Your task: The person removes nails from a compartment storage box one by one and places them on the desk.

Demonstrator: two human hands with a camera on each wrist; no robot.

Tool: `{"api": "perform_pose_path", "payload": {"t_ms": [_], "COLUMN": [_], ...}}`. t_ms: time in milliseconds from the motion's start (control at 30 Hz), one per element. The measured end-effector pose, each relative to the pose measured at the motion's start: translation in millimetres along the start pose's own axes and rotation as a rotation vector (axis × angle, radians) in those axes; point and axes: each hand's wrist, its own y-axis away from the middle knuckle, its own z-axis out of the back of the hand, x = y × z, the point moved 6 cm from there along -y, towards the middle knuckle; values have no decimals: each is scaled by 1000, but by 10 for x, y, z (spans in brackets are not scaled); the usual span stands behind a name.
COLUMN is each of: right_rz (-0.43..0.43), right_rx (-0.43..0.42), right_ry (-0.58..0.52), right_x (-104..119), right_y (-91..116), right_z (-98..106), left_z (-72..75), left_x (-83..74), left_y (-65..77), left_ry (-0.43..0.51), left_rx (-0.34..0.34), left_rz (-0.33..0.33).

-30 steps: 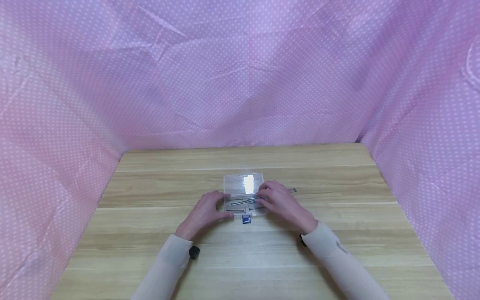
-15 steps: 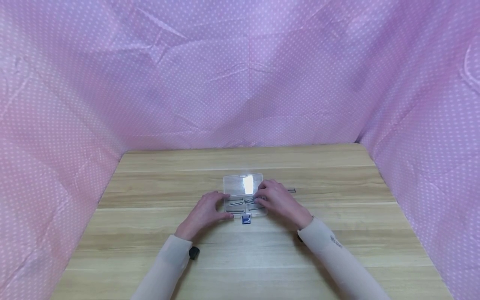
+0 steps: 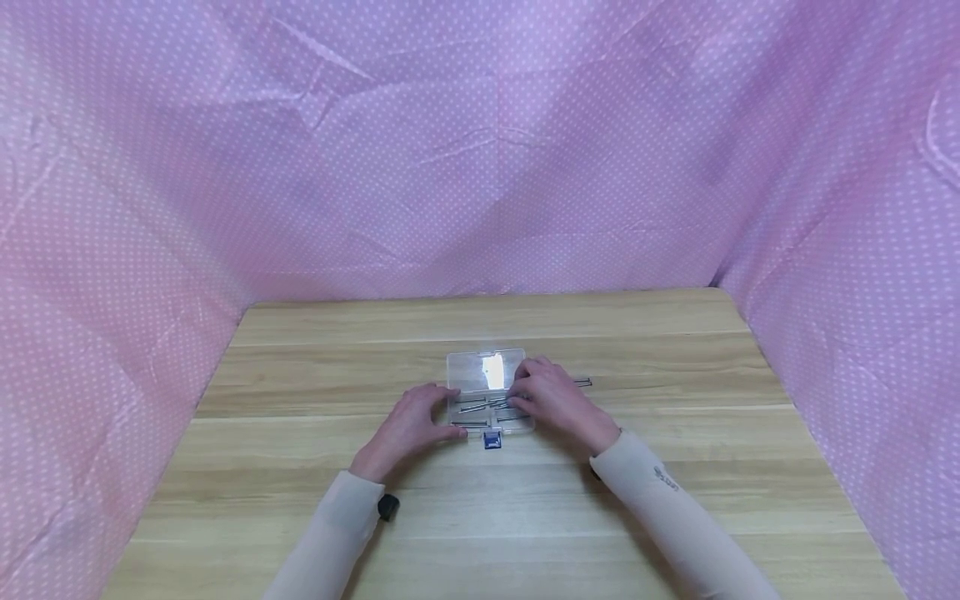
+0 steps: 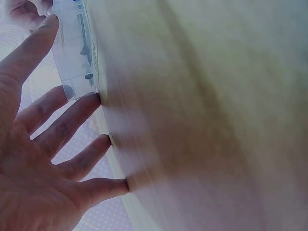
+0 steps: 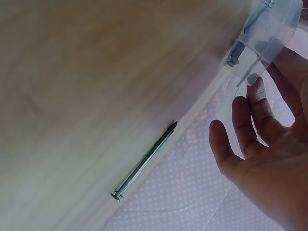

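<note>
A clear plastic box (image 3: 517,431) with compartments lies on the wooden table, its transparent lid (image 3: 467,371) folded back and a blue clasp (image 3: 492,441) at the front. Several nails (image 3: 471,424) lie inside, some crossing the dividers near the middle. My left hand (image 3: 407,423) grips the box's left end, thumb at the front corner and fingers toward the back. Over the right half is my right hand (image 3: 557,398), fingers bent and fingertips right at the ends of the middle nails; I cannot tell whether they pinch one. In the right wrist view, the box wall (image 5: 279,29) partly covers its fingertips.
Loose nails (image 5: 146,161) lie close together on the table to the right of the box, partly behind the right hand in the head view. The wooden table (image 3: 480,517) is bordered by pink dotted cloth (image 3: 480,167) at the back and sides.
My right hand and forearm have shifted slightly left over the box, with the fingertips staying at the nails. The left hand keeps its hold without visible movement.
</note>
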Motion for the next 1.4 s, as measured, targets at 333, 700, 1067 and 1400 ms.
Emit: {"api": "perform_pose_path", "payload": {"t_ms": [333,700,1067,1400], "right_rz": [-8,32,107,116], "right_rx": [7,32,87,124], "right_ry": [0,5,42,49], "right_x": [-11,-14,-48,-31], "right_y": [-41,-59,-92,-123], "right_z": [-5,-14,-36,-31], "left_z": [-13,-52,-72,-64], "left_x": [9,10,-8,-24], "left_y": [2,28,32,15], "left_ry": [2,4,-7,-10], "left_rx": [0,-10,-22,-20], "left_rz": [-5,-8,-21,-53]}}
